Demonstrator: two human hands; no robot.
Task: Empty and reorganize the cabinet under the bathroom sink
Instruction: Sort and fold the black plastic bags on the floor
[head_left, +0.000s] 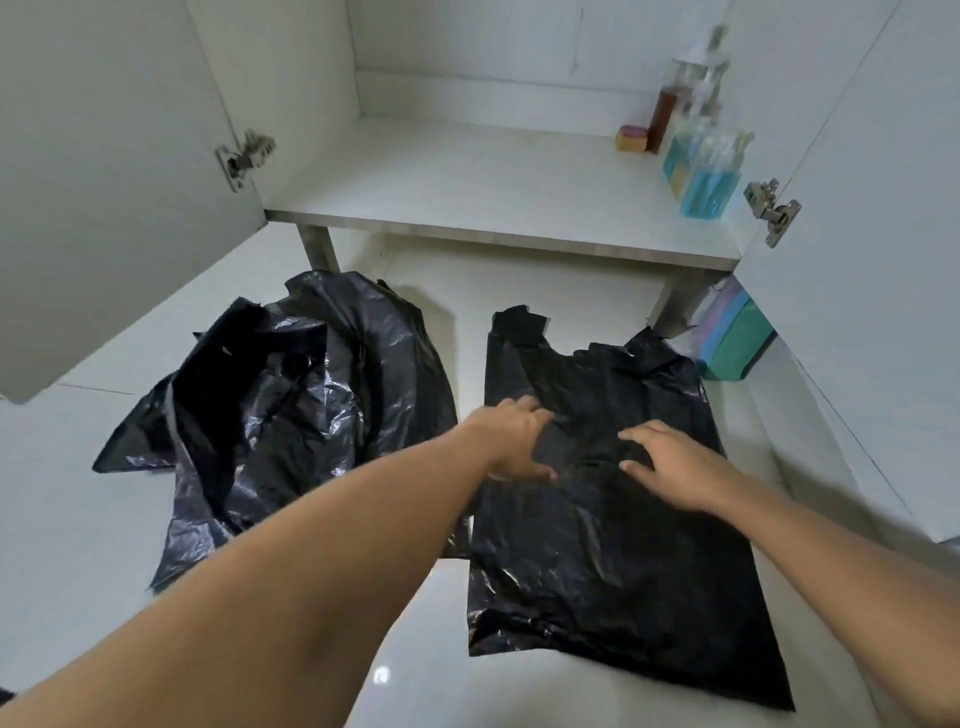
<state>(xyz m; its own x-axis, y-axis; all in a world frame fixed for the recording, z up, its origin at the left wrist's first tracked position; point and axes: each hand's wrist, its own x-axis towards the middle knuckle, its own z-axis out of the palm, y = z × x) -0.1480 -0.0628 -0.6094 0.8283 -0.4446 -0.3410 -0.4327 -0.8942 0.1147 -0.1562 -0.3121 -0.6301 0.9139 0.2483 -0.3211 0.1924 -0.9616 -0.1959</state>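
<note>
A black plastic bag lies spread flat on the white floor in front of the open cabinet. My left hand and my right hand both rest palm-down on its upper part, fingers apart, holding nothing. A heap of crumpled black bags lies to the left of it. The cabinet shelf is bare except at its right end, where two bottles of blue liquid, a brown bottle and a small yellow and pink block stand.
Both white cabinet doors stand open, the left door and the right door, each with a metal hinge. A stack of teal and pastel packs sits on the floor under the right door. Cabinet legs stand behind the bags.
</note>
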